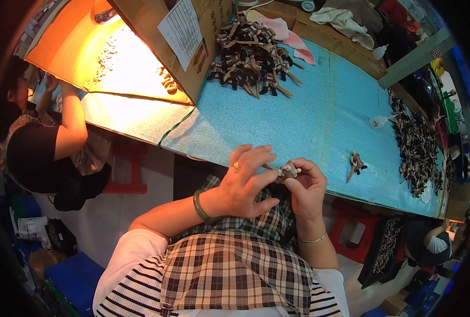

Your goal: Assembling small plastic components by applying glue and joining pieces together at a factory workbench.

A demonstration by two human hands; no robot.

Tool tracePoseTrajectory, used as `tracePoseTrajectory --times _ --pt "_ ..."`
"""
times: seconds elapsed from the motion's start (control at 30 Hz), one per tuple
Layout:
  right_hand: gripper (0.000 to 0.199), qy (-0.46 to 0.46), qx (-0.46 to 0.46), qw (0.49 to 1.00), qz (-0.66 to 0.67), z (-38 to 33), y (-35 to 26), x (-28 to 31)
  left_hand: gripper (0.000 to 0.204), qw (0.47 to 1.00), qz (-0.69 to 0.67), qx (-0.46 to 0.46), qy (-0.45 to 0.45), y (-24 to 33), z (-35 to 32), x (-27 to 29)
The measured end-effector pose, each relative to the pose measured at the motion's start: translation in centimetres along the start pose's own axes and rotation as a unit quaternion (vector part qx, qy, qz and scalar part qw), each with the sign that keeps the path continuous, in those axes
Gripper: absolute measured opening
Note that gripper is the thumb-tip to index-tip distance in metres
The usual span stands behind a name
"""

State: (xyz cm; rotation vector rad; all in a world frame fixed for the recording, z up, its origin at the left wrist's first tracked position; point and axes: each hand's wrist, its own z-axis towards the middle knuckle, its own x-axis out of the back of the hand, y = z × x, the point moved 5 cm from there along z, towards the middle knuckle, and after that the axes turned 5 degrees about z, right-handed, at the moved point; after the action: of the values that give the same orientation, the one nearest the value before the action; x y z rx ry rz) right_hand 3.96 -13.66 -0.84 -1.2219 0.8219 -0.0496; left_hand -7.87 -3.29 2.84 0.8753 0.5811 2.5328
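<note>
Just over the table's near edge, my right hand (309, 191) pinches a small figurine (288, 171) between thumb and fingers. It looks grey and pale, and a thin brown stick-like part juts out toward the left; the grip hides some of its shape. Beside it is my left hand (240, 182), its fingers spread and a fingertip close to the figurine. Whether that fingertip touches it I cannot tell. A similar dark and grey figurine (356, 161) with a tan stick-like part lies alone on the blue table (303, 113), to the right of my hands.
Heaps of similar figurines (259, 61) lie at the back and along the right end (417, 148). A small bottle (378, 122) lies near the right heap. At left, a brightly lit cardboard enclosure (193, 47) stands by a co-worker (45, 132). Red stools (354, 232) are below the table.
</note>
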Motion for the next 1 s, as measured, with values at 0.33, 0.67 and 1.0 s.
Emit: tracePoseTrajectory --times 0.33,0.67,1.0 --pt "0.033 0.010 -0.061 0.996 -0.058 0.6 -0.4 0.7 0.034 0.934 -0.239 0.250 -0.089 -1.9 0.3 -1.4" --pt "0.026 0.015 -0.124 0.992 0.008 1.2 -0.3 1.4 0.036 0.812 -0.446 0.354 -0.129 -2.6 -0.1 -2.1" --pt "0.028 0.037 -0.073 0.989 -0.122 0.7 -0.7 0.3 0.030 0.717 -0.544 0.420 -0.117 -2.5 -0.6 -3.0"
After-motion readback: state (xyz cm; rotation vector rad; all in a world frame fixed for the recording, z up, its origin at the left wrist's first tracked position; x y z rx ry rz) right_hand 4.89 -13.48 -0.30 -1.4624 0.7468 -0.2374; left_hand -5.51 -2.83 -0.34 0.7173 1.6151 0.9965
